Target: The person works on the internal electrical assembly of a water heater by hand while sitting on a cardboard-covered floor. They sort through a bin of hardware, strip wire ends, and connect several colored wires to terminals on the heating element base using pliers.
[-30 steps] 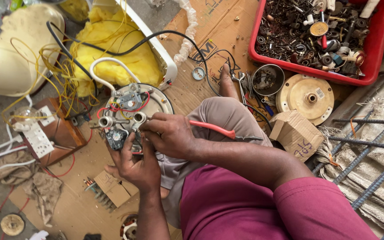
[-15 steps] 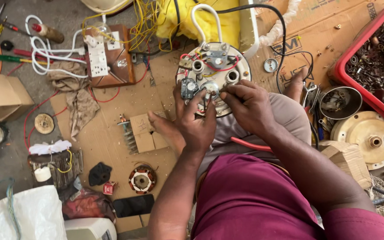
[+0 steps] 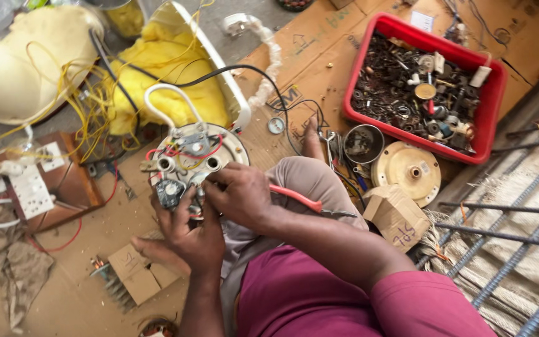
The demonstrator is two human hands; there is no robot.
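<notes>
While both my hands close on it, left hand (image 3: pixel 188 234) beneath, right hand (image 3: pixel 238 195) above, the round metal heater plate (image 3: pixel 198 153) (red-wired, white looped tube) rests before my knee on cardboard flooring (image 3: pixel 307 68).

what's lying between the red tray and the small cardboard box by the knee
In the head view, a round cream disc lies between the red tray and the cardboard box, with a small metal cup just left of it.

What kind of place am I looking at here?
Most likely an informal electrical repair spot on the floor: a red tray of scrap parts, a socket board with wiring, and both hands on a wired round heater plate.
</notes>
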